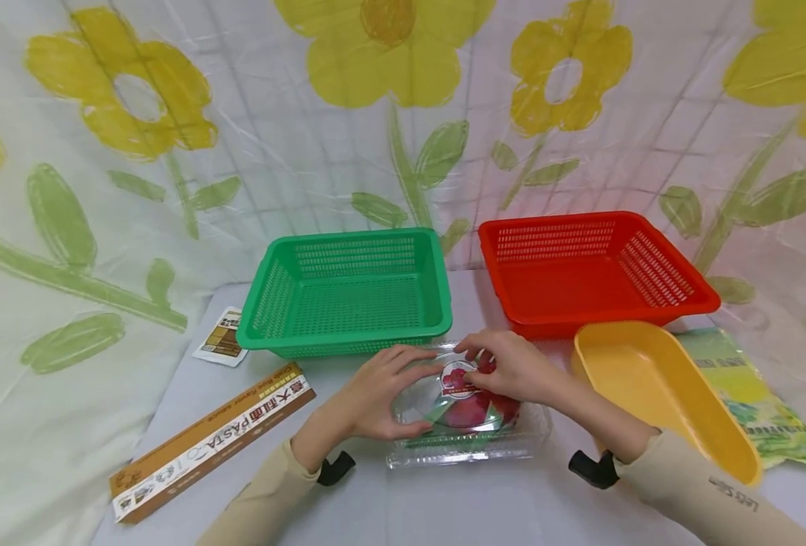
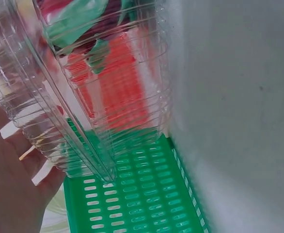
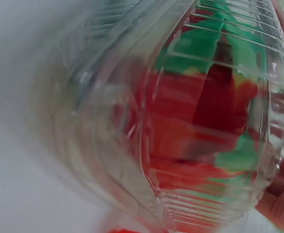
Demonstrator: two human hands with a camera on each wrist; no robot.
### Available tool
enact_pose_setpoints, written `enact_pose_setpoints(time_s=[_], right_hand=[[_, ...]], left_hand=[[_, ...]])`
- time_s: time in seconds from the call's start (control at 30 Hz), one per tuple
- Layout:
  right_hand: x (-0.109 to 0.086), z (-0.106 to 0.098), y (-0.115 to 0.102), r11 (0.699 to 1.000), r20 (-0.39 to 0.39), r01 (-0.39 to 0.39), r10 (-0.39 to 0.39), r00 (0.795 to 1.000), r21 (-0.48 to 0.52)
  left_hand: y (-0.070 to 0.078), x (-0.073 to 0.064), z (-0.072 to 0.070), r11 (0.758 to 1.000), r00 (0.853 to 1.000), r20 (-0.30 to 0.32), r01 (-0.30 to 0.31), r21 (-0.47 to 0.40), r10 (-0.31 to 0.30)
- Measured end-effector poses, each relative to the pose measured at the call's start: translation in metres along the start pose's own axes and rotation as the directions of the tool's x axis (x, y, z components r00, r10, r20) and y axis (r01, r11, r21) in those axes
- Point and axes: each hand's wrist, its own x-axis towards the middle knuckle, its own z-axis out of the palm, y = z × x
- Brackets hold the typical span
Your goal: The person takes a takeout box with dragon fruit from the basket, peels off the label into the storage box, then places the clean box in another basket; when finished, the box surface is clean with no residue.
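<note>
A clear box (image 1: pixel 467 425) lies on the table (image 1: pixel 443 508) in front of the green basket (image 1: pixel 348 292). Red and green things show inside it. The left hand (image 1: pixel 382 394) curls round its left end. The right hand (image 1: pixel 512 368) pinches the lid near the round red sticker (image 1: pixel 459 379), whose words are too small to read. The box looks light, thin and slippery, and would likely crush if squeezed, so the ribbed edges seem best for holding. A long brown box (image 1: pixel 208 444) nearby says "PASTA". A sleeve (image 1: pixel 716 493) says "Let's Slim".
</note>
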Motion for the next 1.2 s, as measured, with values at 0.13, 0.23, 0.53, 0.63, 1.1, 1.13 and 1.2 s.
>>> enact_pose_setpoints(time_s=[0.13, 0.23, 0.53, 0.63, 1.1, 1.13, 1.2], right_hand=[[0.0020, 0.0033, 0.0003, 1.000, 0.002, -0.011, 0.011, 1.000, 0.025], [0.0044, 0.0047, 0.0011, 0.999, 0.005, 0.000, 0.000, 1.000, 0.054], [0.0091, 0.0018, 0.0055, 0.992, 0.018, -0.039, 0.037, 0.999, 0.121], [0.0098, 0.0017, 0.0061, 0.992, 0.010, -0.045, 0.045, 0.999, 0.118], [0.0045, 0.0021, -0.0015, 0.992, -0.014, -0.029, 0.031, 0.999, 0.124], [0.0041, 0.0023, -0.0022, 0.992, -0.017, -0.027, 0.029, 0.999, 0.125], [0.0032, 0.0024, -0.0038, 0.992, -0.024, -0.025, 0.028, 0.999, 0.125]], left_hand=[[0.0002, -0.0023, 0.0011, 1.000, 1.000, 0.006, 0.006, -0.003, -0.006], [-0.0001, -0.0053, 0.0007, 1.000, 1.000, 0.002, 0.010, -0.012, -0.010], [-0.0021, -0.0044, -0.0005, 1.000, 1.000, -0.007, -0.002, -0.027, 0.002], [-0.0026, -0.0033, -0.0006, 1.000, 1.000, -0.007, -0.008, -0.029, 0.008], [-0.0017, -0.0015, -0.0014, 0.999, 1.000, 0.006, -0.009, -0.034, 0.009], [-0.0016, -0.0012, -0.0017, 0.999, 1.000, 0.006, -0.009, -0.035, 0.009], [-0.0019, -0.0006, -0.0019, 0.999, 1.000, 0.007, -0.008, -0.034, 0.009]])
